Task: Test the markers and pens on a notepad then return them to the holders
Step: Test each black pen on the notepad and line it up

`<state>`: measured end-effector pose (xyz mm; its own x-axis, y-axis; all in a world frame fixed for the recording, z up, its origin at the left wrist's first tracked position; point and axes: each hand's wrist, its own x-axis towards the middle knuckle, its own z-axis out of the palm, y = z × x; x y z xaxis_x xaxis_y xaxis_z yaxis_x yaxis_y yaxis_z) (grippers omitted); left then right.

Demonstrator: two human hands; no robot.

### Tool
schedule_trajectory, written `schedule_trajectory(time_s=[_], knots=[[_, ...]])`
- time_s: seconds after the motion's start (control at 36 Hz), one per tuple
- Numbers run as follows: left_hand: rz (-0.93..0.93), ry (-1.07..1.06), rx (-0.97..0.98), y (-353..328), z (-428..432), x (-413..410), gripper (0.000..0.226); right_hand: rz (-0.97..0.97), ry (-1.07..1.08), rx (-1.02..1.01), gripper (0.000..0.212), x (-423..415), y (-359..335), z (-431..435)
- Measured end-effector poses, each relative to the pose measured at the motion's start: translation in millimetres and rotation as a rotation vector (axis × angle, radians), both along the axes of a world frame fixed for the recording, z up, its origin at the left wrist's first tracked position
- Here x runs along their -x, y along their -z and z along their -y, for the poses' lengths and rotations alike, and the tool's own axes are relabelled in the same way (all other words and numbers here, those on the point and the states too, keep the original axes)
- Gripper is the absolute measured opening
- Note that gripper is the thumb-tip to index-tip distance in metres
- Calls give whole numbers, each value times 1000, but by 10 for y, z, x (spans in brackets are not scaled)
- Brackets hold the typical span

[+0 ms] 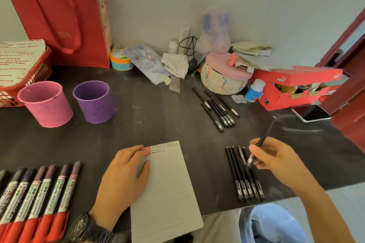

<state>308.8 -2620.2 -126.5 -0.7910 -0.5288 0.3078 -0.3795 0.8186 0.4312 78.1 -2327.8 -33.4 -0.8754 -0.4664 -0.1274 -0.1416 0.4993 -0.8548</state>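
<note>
Slightly above the table (148, 128), the right hand (276, 156) grips one black pen (262, 140), with the thumb and the curled fingers closed around its lower part. The forearm comes in from the lower right. The pen is tilted: its tip points down and toward the person, and its back end rises away to the far right. The tip is over a row of black pens (242, 179) which lie side by side on the table, their long axes running from far to near; I cannot tell if it touches them.

The left hand (122, 171) lies flat on the notepad (167, 193), fingers straight and a little spread, pressing the upper left part. It wears a dark watch (88, 227). The notepad has small red and dark marks along its top edge, and its lower end goes over the near edge of the table.

Between the notepad and the row of pens there is a bare strip of table. Farther back lies a second group of pens (217, 106), pointing diagonally. At the near left, red markers (39, 189) lie in a tight row. The pink holder (46, 104) and the purple holder (93, 102) stand upright at the far left, well apart from the right hand. A phone (311, 113) lies near the right edge.
</note>
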Motion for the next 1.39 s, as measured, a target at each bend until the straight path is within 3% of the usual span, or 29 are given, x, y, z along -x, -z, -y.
schedule_trajectory(time_s=[0.14,0.22,0.36,0.5,0.72,1.14,1.39], knots=[[12,0,-25,-34,-18,0,29,27,-20,-260,30,114,34,-363],[29,-5,-36,-39,-14,2,30,33,-26,-394,32,102,101,-421],[41,6,-41,-40,-4,3,32,15,-1,-466,22,20,236,-383],[49,4,-43,-30,-1,3,32,-94,0,-578,38,-9,258,-336],[46,6,-46,-24,-3,1,31,-147,51,-633,22,-69,245,-290],[51,6,-40,-44,-6,5,30,-210,76,-711,19,-65,218,-170],[63,5,-45,-52,-6,-2,33,-304,53,-606,43,178,240,475]])
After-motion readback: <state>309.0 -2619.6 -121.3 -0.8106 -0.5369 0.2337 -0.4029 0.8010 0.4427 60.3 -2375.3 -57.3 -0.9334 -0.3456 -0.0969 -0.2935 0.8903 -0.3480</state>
